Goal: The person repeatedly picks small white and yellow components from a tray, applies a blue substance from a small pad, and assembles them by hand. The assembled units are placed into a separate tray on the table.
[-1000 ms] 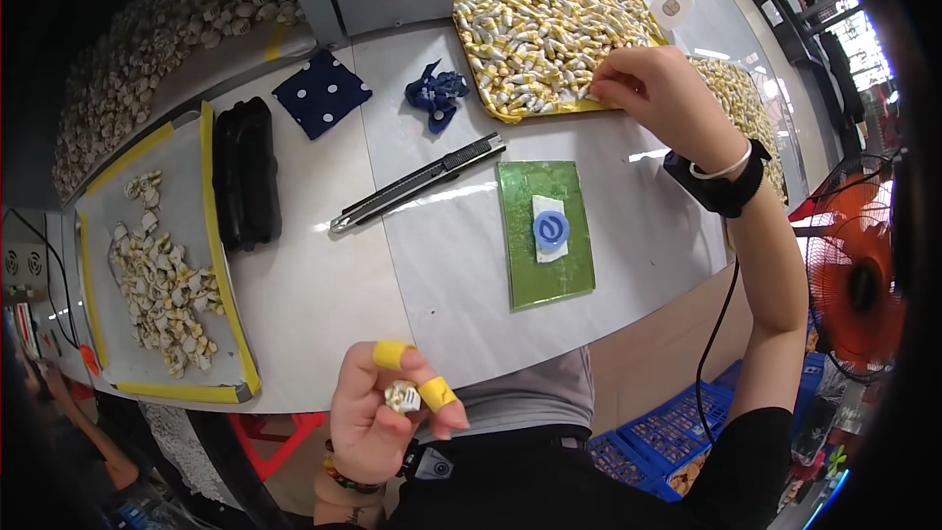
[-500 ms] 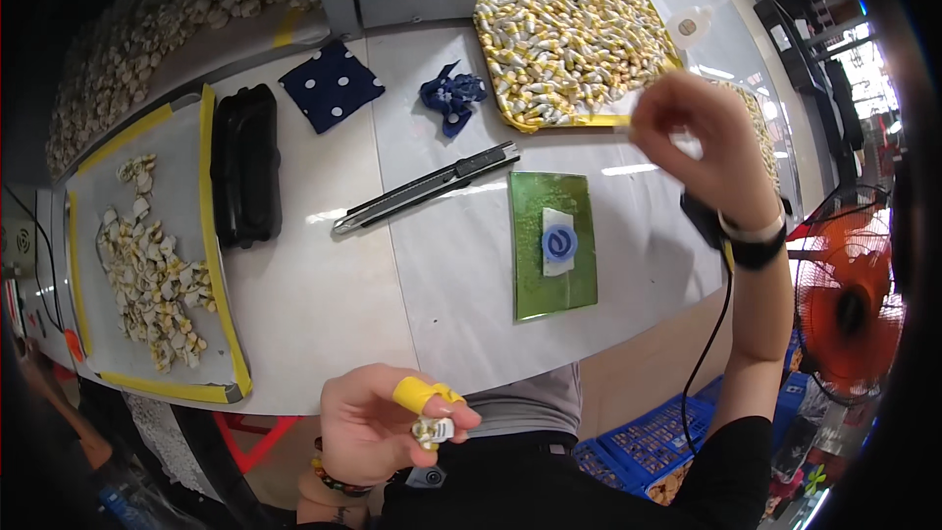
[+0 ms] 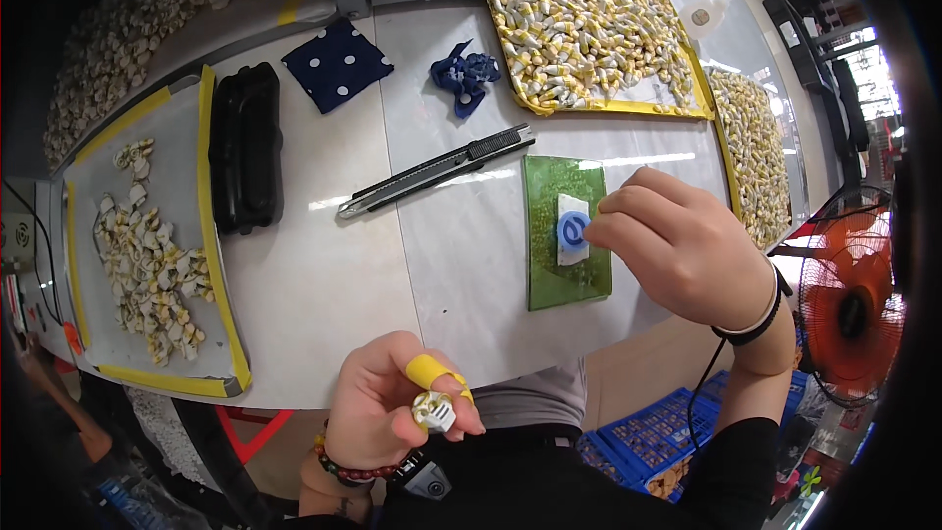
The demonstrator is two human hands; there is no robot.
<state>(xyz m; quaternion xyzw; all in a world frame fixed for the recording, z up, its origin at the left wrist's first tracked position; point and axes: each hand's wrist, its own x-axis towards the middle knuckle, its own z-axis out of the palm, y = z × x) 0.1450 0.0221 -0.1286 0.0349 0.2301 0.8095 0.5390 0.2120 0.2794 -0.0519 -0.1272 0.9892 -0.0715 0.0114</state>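
My left hand (image 3: 392, 402), yellow tape wrapped round a finger, pinches a small white-and-yellow piece (image 3: 434, 412) with dark slots in its face, held up near the table's front edge. My right hand (image 3: 687, 250) is closed, palm down, at the right edge of a blue ring-shaped piece (image 3: 572, 232); its fingertips are partly hidden, and whether they touch the ring or hold something small I cannot tell. That ring sits on a white pad (image 3: 571, 204) on top of a green rectangular mat (image 3: 549, 285).
A tray of white-and-yellow pieces (image 3: 589, 29) is at the back, a second such tray (image 3: 751, 147) right of it. Left lie a utility knife (image 3: 432, 175), dotted blue cloths (image 3: 339, 67), a black case (image 3: 245, 152) and a yellow-edged tray (image 3: 231, 334) of loose pieces. An orange fan (image 3: 852, 304) stands right.
My right hand has come down and toward me from the back tray's front edge to the blue ring. My left hand still holds its piece, now turned slightly.
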